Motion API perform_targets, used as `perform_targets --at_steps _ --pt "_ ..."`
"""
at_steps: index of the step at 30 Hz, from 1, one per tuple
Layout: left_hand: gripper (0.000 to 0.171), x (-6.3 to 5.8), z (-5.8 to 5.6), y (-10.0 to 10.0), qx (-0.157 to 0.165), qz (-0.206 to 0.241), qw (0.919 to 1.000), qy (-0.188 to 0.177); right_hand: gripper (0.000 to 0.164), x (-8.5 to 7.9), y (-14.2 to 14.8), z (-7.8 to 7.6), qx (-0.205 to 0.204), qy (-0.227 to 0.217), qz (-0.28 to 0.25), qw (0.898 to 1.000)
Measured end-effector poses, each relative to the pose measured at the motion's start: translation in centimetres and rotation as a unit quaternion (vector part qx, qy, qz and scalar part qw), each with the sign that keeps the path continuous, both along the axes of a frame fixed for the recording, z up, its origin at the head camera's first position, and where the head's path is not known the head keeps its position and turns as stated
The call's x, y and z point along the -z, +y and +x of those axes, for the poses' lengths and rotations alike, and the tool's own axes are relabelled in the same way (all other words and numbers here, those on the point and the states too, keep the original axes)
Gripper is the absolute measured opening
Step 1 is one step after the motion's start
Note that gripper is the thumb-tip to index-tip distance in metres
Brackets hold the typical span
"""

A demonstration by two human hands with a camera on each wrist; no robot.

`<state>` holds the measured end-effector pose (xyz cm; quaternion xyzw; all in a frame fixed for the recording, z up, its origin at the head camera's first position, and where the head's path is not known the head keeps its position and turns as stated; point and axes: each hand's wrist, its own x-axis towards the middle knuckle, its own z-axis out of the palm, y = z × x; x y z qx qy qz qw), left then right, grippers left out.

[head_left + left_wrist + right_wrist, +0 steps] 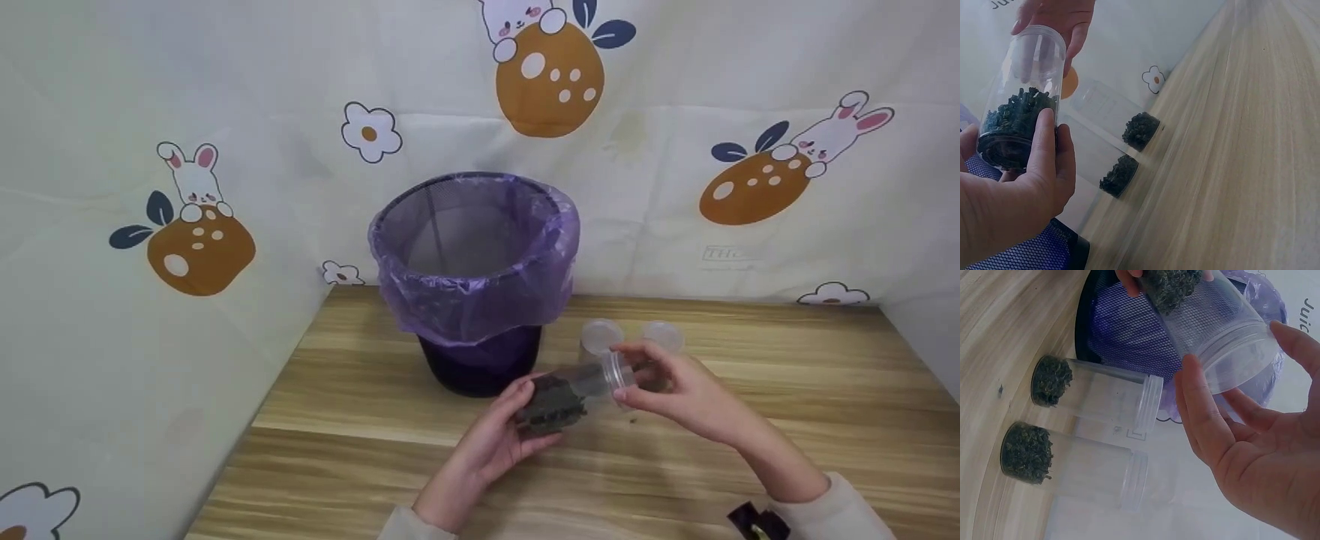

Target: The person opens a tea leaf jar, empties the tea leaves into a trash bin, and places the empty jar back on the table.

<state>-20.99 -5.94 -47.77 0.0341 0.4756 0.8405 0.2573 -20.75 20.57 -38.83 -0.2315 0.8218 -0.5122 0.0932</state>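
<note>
A clear plastic jar (pixel 577 386) is held tilted above the table, with dark, crinkled dried leaves (pixel 1019 115) gathered at its bottom end. My left hand (pixel 499 439) grips it round the bottom, fingers along the wall. At the other end, the thumb and fingers of my right hand (pixel 686 390) pinch the clear lid (pixel 1241 363), which sits on the mouth. Two similar lidded jars stand upright behind the right hand: one nearer the bin (pixel 1100 391) and another beside it (pixel 1081 458). Both hold a low layer of the same leaves.
A dark mesh waste bin (pixel 476 375) stands at the back of the wooden table (pixel 360 465), left of the jars. A purple bag (pixel 480 311) lines it and folds over its rim. One dark crumb (pixel 632 421) lies on the table. A patterned cloth (pixel 300 67) hangs behind.
</note>
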Motion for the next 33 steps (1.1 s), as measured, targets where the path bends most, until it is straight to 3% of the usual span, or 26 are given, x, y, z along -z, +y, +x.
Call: perform_targets --at_steps 10,14,20,26,33 --pt "0.05 0.2 0.0 0.4 -0.01 0.003 0.9999 -0.005 0.059 0.0 0.3 0.0 -0.031 0.004 -0.039 0.999" --pt "0.048 0.2 0.1 0.6 -0.012 0.007 0.9999 -0.004 0.057 -0.1 0.3 -0.1 -0.004 0.009 -0.016 1.0" --pt "0.047 0.1 0.2 0.9 -0.019 0.01 0.9998 -0.006 0.055 -0.1 0.4 -0.5 0.037 -0.044 0.024 0.998" --pt "0.048 0.1 0.2 1.2 -0.022 0.006 0.9997 -0.009 0.058 -0.1 0.5 -0.7 0.039 -0.064 0.025 0.997" --pt "0.046 0.2 0.2 1.5 -0.024 0.003 0.9997 -0.009 0.059 -0.1 0.9 -0.9 0.03 -0.057 0.025 0.998"
